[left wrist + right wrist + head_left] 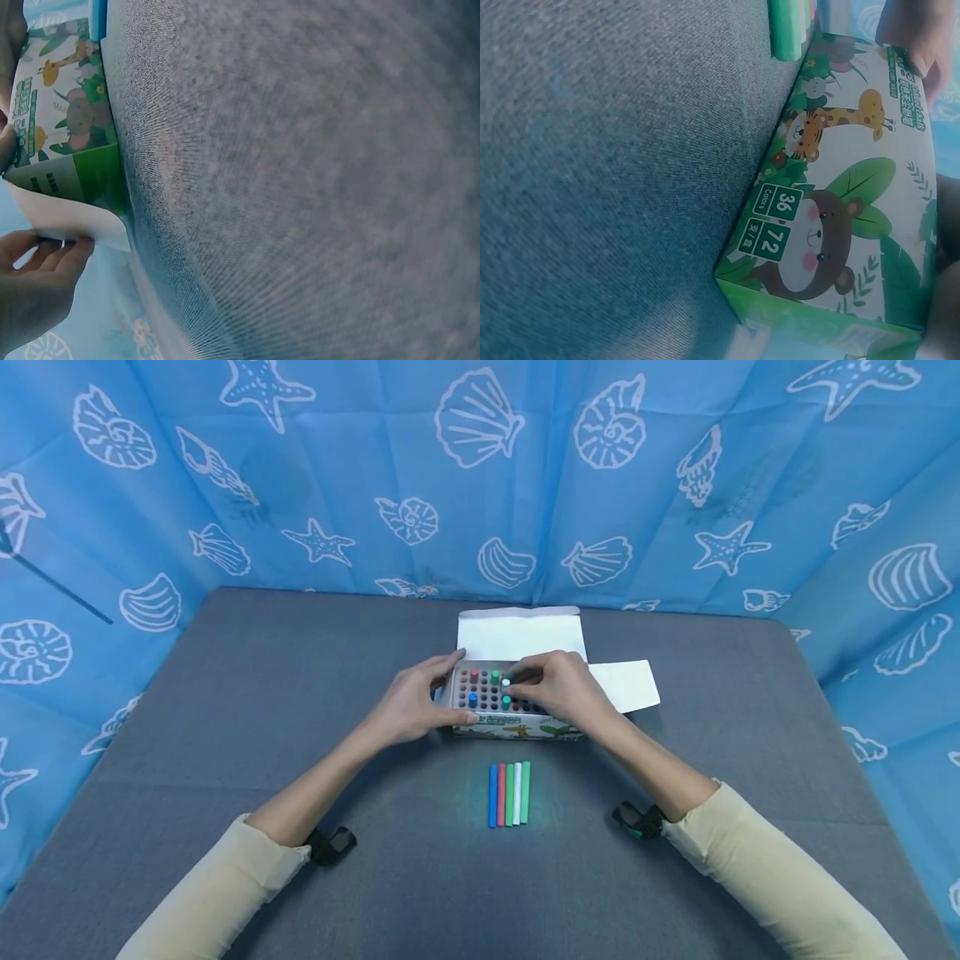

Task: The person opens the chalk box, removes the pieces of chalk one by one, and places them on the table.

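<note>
A chalk box (517, 729) printed with animals stands with its lid up, its holed tray (462, 692) showing a few coloured chalk ends. My left hand (411, 700) grips the box's left end, thumb at the front edge and fingers toward the back. With my right hand (564, 687) I pinch a white chalk (506, 682) standing in the tray; the hand covers the tray's right part. In front of the box, several loose chalks lie in a row, among them a blue chalk (492, 795) and a red chalk (502, 794). In the left wrist view, fingers (71, 259) touch a white end flap (71, 217).
Behind the tray stands the white lid (517, 637), and another white flap (626, 685) sticks out to the right. Grey cloth (315, 652) covers the table. A blue curtain (337, 468) with shell prints hangs along the back and sides.
</note>
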{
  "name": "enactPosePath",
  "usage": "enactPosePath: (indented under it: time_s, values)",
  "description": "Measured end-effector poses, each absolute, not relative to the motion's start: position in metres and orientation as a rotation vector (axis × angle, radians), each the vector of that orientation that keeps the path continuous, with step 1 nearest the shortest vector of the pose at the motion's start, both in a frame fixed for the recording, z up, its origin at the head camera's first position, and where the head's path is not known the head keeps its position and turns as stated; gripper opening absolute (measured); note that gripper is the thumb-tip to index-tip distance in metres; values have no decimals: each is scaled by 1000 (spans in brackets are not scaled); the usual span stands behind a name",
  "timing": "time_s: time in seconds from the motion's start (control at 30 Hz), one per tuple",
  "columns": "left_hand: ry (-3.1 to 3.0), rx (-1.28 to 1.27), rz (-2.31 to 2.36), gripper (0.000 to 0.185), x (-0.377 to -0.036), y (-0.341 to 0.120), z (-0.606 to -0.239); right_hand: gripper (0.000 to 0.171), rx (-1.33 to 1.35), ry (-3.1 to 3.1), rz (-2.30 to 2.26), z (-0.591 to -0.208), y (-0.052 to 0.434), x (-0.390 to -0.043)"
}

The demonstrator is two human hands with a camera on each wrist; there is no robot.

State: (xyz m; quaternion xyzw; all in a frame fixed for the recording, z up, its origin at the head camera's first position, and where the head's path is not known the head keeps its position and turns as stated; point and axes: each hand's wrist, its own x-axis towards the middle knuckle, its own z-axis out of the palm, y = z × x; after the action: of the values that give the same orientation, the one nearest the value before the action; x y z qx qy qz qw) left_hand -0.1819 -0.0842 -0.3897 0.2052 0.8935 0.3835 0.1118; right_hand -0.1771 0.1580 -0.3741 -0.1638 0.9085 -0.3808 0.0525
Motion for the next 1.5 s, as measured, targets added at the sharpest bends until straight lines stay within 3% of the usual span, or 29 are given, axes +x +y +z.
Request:
enactPosePath:
  time_s: [0.7,1.5]
  values:
    - [2605,591,1167,100,-183,-83,-388,13,-604,2910,-1029,-374,162,-174]
    - [2594,594,1175,99,-182,-83,-390,27,-423,2640,-1772,-369,168,-164]
